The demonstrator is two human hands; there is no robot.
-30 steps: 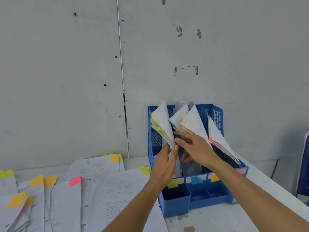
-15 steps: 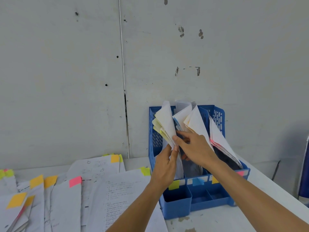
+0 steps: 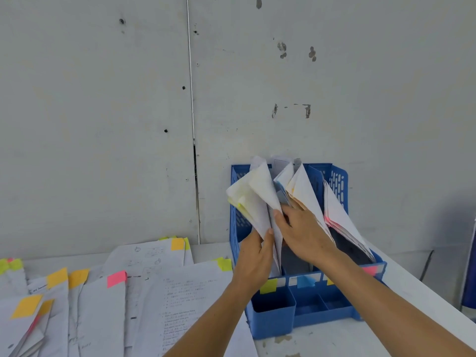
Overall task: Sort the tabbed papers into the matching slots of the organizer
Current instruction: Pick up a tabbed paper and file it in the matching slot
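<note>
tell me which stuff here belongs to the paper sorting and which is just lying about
Part of the job:
- blue organizer and its coloured slot labels
- yellow-tabbed sheaf, gripped by the left hand and right hand
- tabbed papers spread on the table

Just lying about:
- blue object at the right edge
- thin dark cord by the wall

The white table [image 3: 334, 341] ran along the wall, stained near its front edge. Tabbed papers [image 3: 180, 292] lay overlapping across its left part, and just beside them stood a blue organizer [image 3: 273, 320].
</note>
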